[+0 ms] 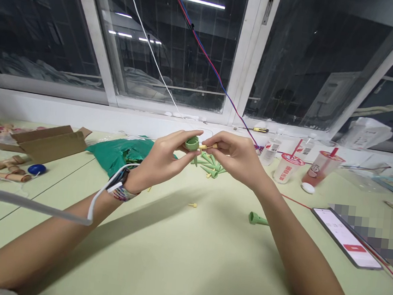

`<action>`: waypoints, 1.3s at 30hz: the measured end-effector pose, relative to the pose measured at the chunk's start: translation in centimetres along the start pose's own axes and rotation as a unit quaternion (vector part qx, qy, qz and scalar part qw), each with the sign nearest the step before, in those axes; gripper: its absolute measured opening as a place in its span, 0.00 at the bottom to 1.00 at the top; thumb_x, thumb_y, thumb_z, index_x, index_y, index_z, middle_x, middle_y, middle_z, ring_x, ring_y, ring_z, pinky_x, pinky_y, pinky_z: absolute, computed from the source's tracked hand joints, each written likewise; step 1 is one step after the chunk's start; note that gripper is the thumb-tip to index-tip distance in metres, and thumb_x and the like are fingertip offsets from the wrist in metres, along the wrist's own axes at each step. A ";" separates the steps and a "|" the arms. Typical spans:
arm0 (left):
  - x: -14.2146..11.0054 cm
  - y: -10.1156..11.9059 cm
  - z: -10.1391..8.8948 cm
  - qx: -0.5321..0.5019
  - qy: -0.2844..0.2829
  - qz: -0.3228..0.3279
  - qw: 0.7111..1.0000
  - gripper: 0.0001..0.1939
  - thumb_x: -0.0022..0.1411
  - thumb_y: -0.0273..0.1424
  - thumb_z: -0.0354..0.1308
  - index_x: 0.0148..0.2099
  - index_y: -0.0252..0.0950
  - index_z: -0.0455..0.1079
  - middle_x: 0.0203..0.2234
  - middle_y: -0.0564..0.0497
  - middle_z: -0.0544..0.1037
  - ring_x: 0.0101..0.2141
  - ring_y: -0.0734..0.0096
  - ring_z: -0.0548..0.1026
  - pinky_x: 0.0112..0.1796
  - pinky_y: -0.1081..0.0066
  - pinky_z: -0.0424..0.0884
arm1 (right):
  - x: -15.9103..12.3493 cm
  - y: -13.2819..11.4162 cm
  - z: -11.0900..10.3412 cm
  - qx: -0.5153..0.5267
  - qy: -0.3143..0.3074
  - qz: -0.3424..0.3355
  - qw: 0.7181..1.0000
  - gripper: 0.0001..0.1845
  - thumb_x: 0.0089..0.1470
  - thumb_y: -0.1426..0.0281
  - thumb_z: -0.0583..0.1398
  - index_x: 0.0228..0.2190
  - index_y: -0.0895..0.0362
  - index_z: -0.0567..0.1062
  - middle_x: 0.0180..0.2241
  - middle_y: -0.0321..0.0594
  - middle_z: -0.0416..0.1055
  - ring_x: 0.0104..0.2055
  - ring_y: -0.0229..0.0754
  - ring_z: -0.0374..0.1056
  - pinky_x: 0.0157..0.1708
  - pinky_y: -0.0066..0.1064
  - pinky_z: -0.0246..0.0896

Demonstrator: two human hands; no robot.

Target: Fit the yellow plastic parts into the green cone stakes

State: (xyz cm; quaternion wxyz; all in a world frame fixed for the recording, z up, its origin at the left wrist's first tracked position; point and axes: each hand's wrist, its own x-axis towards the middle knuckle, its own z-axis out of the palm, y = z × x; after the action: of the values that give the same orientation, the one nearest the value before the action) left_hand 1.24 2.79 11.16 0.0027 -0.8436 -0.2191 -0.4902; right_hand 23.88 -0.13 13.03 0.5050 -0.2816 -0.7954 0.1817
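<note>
My left hand (168, 156) grips a green plastic piece with a round cup-like end (192, 143) between thumb and fingers. Beside it, my right hand (233, 155) pinches a small yellow peg (202, 146), its tip at the side of the green cup; whether it sits in a hole I cannot tell. Both hands are raised over the table. Behind them lies a pile of similar green pieces (212, 165) with some yellow bits. A loose yellow peg (193, 205) rests on the table below, and a single green piece (257, 218) lies near my right forearm.
A green plastic bag (112, 151), a cardboard box (49, 142) and a blue ball (37, 169) are on the left. To the right stand drink cups (288, 169), a bottle (270, 150) and a lit phone (345, 238). A grey cable (38, 205) crosses by my left wrist.
</note>
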 end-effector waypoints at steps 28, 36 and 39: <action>1.0 2.7 -1.0 -0.193 -0.023 -0.196 0.961 0.24 0.64 0.39 0.71 0.58 0.34 0.78 0.22 0.54 0.74 0.22 0.74 0.68 0.23 0.73 0.67 | -0.2 -0.1 1.3 0.170 -0.007 0.024 0.985 0.12 0.64 0.60 0.65 0.41 0.54 0.72 0.28 0.35 0.78 0.33 0.41 0.78 0.38 0.35 0.73; 0.6 2.2 -0.6 -0.169 0.005 -0.140 0.976 0.23 0.64 0.36 0.71 0.59 0.36 0.78 0.31 0.51 0.79 0.27 0.73 0.74 0.29 0.72 0.75 | -0.2 0.4 0.8 0.124 0.016 0.036 0.992 0.15 0.63 0.56 0.67 0.40 0.56 0.79 0.28 0.39 0.80 0.30 0.41 0.77 0.32 0.33 0.71; 0.4 2.0 -0.4 -0.126 0.027 -0.082 0.988 0.20 0.66 0.34 0.69 0.59 0.38 0.77 0.43 0.47 0.82 0.36 0.69 0.79 0.40 0.68 0.81 | -0.2 0.5 1.1 0.094 0.036 0.038 0.994 0.18 0.62 0.52 0.67 0.36 0.56 0.80 0.28 0.39 0.80 0.30 0.40 0.75 0.31 0.32 0.70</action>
State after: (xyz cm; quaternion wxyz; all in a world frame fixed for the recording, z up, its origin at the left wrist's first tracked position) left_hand 1.80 1.05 12.10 -0.1383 -0.8027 -0.2240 -0.5351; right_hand 23.11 0.19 12.16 0.5500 -0.2698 -0.7449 0.2643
